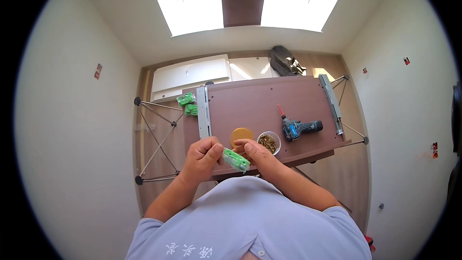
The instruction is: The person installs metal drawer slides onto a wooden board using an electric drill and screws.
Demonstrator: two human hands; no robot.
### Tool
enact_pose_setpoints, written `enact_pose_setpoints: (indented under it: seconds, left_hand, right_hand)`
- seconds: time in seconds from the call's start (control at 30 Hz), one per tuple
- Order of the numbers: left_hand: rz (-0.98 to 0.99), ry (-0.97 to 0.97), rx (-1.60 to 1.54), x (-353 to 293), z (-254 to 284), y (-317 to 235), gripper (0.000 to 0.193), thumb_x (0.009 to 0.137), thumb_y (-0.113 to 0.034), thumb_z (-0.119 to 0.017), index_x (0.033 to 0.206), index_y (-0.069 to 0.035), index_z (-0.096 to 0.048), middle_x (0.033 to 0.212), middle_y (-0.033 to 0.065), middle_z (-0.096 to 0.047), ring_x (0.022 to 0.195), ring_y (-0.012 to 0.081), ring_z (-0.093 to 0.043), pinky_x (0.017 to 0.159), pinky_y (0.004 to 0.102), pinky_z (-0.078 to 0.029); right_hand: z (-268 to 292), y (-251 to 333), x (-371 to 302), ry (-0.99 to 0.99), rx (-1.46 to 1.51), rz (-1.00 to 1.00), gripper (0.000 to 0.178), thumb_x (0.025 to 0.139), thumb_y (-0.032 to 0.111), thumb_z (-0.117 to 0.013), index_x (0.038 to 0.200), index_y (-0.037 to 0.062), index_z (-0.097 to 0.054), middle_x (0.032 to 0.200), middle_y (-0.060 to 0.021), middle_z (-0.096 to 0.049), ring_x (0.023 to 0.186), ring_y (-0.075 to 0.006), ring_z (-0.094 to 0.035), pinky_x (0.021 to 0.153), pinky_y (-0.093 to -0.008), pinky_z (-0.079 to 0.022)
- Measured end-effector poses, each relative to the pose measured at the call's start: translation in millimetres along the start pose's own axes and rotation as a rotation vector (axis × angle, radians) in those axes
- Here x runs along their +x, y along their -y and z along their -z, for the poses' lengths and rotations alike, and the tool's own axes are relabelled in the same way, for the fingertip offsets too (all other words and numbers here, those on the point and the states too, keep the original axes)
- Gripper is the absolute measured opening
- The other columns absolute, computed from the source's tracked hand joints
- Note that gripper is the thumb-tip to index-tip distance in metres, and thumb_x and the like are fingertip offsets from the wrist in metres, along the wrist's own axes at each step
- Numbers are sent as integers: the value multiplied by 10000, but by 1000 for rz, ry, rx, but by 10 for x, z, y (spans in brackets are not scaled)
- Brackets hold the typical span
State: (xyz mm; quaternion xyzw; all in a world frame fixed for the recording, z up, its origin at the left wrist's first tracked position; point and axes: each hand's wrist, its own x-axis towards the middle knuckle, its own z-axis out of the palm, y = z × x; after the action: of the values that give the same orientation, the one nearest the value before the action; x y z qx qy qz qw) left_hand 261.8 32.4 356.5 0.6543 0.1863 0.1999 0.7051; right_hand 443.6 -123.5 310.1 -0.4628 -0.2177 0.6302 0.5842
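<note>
My left hand [203,158] pinches one end of a green plastic part in a clear wrapper [236,160], with the thumb on top, just above the near edge of the board. Beside it, my right hand [260,155] has its fingers stretched toward the packet; whether they touch it is hard to make out. Behind the hands lies a round orange lid [241,136]. A clear round tub of brass-coloured screws [268,143] stands just beyond my right hand. Farther right, a blue and black cordless driver [299,127] with a red-tipped bit lies on its side.
The brown board [240,98] bears metal drawer slides at its left [204,110] and right [330,101]. More green wrapped packets [186,100] lie at its far left. Folding metal supports [159,139] stand underneath. White panels [192,74] and a dark bag [284,61] lie behind.
</note>
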Motion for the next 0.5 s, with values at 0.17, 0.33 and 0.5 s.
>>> enact_pose_setpoints:
  seconds: [0.17,0.33,0.5]
  left_hand:
    - [120,-109,71,240,-888,-70,371,1126,-362,-622,910,-61,-642,821,4,-643,749,81,-605,664,261,-467]
    - [126,-112,-12,329,-1625,128,293,1091,-306,-691,945,-58,-637,871,18,-649,758,93,-619,716,260,-516]
    - [-166,-244,689,418,-2180,59,204,933,-120,-844,1037,-24,-698,919,61,-686,804,162,-668,765,295,-553]
  right_hand:
    - [648,549,-509,13,-672,869,420,1035,233,-726,1408,66,-632,1359,-128,-690,1244,-272,-680,998,-370,-557]
    - [1182,505,-629,12,-450,734,148,1018,74,-709,1158,35,-739,1153,-116,-756,1014,-236,-717,887,-374,-577]
    - [1601,582,-829,-49,-576,523,161,1057,171,-679,1097,29,-744,1025,-147,-763,932,-296,-731,832,-387,-576]
